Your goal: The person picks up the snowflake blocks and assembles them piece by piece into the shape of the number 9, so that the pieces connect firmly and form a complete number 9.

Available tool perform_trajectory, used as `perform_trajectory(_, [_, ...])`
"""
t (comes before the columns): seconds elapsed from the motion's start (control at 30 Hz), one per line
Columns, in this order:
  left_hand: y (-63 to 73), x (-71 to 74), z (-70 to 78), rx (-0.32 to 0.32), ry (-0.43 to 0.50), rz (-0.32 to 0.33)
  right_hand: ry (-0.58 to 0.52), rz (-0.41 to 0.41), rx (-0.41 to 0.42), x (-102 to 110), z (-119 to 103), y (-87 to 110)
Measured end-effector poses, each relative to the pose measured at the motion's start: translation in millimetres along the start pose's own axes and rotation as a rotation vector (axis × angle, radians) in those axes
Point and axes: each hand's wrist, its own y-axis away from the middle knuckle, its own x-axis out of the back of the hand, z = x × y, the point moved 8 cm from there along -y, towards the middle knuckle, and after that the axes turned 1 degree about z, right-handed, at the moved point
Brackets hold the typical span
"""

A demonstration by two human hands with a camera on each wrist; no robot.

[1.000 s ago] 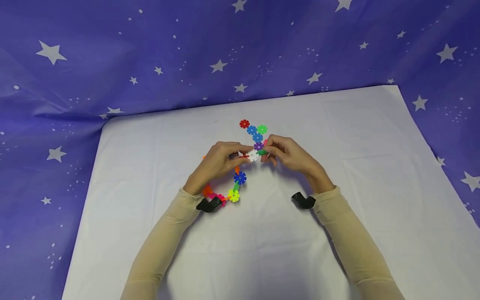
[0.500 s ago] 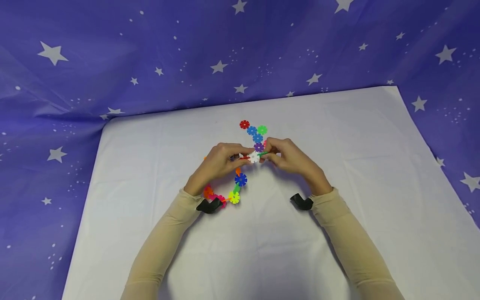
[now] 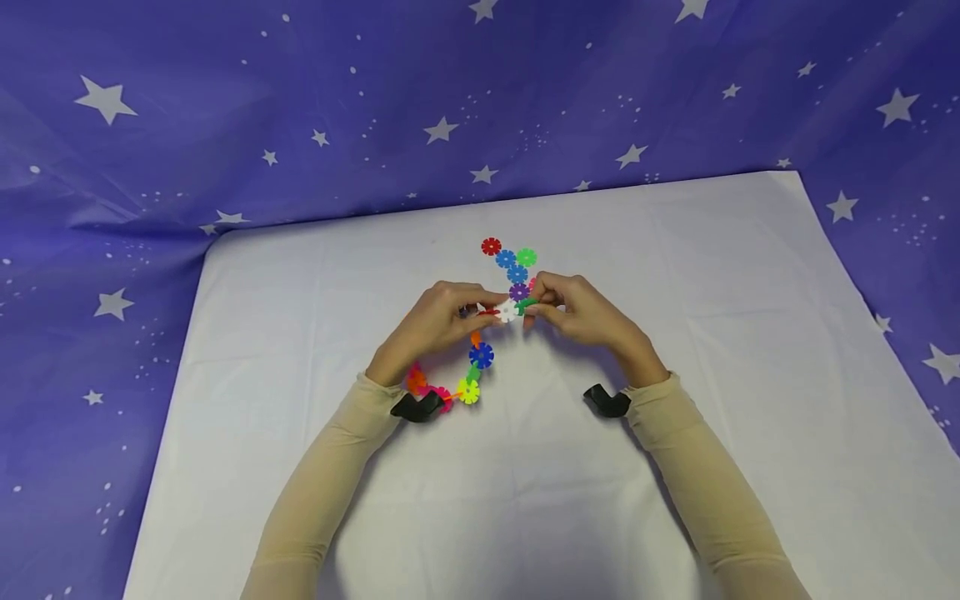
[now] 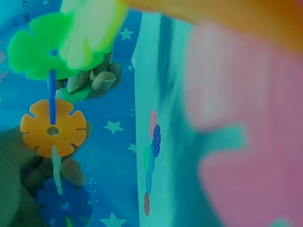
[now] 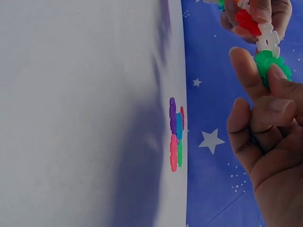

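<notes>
In the head view my left hand (image 3: 438, 321) pinches a red notched disc (image 3: 489, 312) at the end part of a chain of linked plastic discs. A white disc (image 3: 507, 312) is joined to the red one. My right hand (image 3: 581, 312) pinches a green disc (image 5: 267, 64) between thumb and index finger, at the white disc's edge. The right wrist view has green and white meeting; how deep their slots sit cannot be told. From the left hand the chain hangs with a dark blue disc (image 3: 482, 356) and a yellow disc (image 3: 468, 391); part lies hidden behind the hand and wrist.
Beyond the hands, several loose discs lie on the white tablecloth (image 3: 360, 267): red (image 3: 491, 247), blue (image 3: 506, 259), light green (image 3: 527, 257), purple (image 3: 519, 292) and a partly covered pink one (image 3: 533, 284). A purple star-printed curtain (image 3: 375, 100) stands behind the table.
My right fingers have shifted their grip slightly, and the green disc has turned from nearly edge-on half a second ago to a tilted face. The left hand stays in place, pinching the red disc.
</notes>
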Motion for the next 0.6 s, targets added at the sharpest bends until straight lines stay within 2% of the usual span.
perform_trajectory(0.1, [0.2, 1.7, -3.4, 0.024, 0.006, -0.01, -0.001, 0.003, 0.006, 2.8, 0.6, 0.5])
perform_trajectory(0.27, [2.5, 10.7, -10.6, 0.066, 0.005, 0.024, -0.079, 0.047, -0.004, 13.4, 2.1, 1.8])
perform_trajectory(0.43, [1.0, 7.7, -5.8, 0.011, 0.016, 0.025, -0.141, 0.025, 0.013, 8.2, 0.7, -1.3])
perform_trajectory(0.6, [-0.9, 0.9, -1.1, -0.013, -0.005, 0.014, -0.111, 0.041, 0.012, 4.3, -0.3, -1.2])
